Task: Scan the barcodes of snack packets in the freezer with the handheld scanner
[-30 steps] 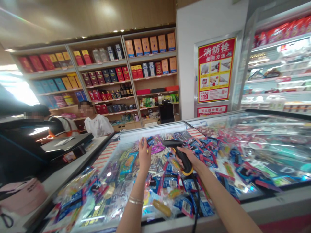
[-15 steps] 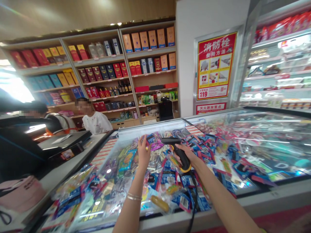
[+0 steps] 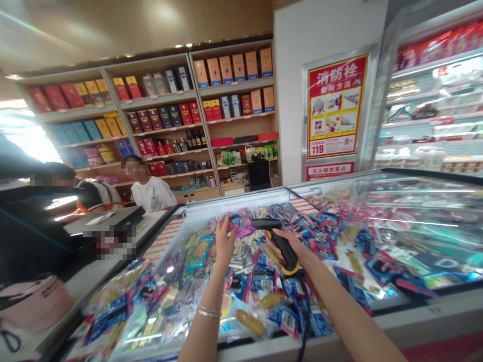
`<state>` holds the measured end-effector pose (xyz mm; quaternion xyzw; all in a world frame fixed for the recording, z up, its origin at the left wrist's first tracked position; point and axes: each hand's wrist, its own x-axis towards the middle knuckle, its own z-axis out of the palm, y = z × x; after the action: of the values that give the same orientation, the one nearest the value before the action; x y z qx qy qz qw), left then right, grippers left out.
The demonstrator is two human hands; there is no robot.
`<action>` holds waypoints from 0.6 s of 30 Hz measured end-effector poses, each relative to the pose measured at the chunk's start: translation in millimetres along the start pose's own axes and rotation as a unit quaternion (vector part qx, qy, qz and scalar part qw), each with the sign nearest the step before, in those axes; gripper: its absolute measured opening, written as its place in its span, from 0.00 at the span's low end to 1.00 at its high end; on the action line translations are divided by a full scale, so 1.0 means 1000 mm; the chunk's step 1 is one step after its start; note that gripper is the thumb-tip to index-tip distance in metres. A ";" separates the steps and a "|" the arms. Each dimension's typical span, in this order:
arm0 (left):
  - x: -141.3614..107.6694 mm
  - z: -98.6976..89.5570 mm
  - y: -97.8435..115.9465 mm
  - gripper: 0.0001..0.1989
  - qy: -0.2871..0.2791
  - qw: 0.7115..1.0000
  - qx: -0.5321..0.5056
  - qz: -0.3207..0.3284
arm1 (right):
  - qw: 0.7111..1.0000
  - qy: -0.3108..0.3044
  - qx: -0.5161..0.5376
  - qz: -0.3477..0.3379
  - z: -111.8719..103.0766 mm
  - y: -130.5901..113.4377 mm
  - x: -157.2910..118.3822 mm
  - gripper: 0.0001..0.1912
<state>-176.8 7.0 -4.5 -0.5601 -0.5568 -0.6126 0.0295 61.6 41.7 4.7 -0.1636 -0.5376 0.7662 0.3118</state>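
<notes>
My right hand (image 3: 290, 244) is wrapped round the grip of a black and yellow handheld scanner (image 3: 285, 249), whose head points left and whose black cable (image 3: 306, 311) runs down over the packets. To its left, my left hand (image 3: 225, 239) is raised with its fingers apart, near a purple packet (image 3: 246, 226); nothing shows in it. Beneath both hands lie many blue and red packets (image 3: 263, 276) in a glass-topped freezer (image 3: 241, 352). One wrapped yellow item (image 3: 249, 322) rests near the front edge.
A counter (image 3: 149, 226) with a pink bag (image 3: 39, 304) stands at the left. Two people are behind it, one in a white shirt (image 3: 153, 193). Shelves of boxes (image 3: 199, 90) line the back, and a red poster (image 3: 337, 105) hangs on the wall.
The view has shifted slightly, so the shelves sit a little lower and further right. The fingers of my left hand look more spread. My right hand still holds the scanner.
</notes>
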 end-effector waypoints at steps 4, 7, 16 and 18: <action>-0.001 -0.002 0.005 0.25 0.007 1.000 0.023 -0.006 | 0.997 -0.041 0.054 0.022 -0.002 0.001 0.002 0.23; -0.002 -0.002 0.006 0.25 0.011 0.999 0.030 -0.010 | 0.994 -0.069 0.079 0.030 -0.004 0.001 0.003 0.23; -0.001 -0.002 0.007 0.25 0.005 1.000 0.019 -0.006 | 0.989 -0.086 0.115 0.034 -0.004 0.000 0.003 0.21; -0.002 -0.002 0.009 0.25 0.005 1.000 0.028 -0.004 | 0.990 -0.079 0.108 0.038 -0.004 0.000 0.003 0.21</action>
<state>-171.6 1.2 0.6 -0.5536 -0.5756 -0.6000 0.0458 61.6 47.0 3.0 -0.0883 -0.4682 0.8413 0.2553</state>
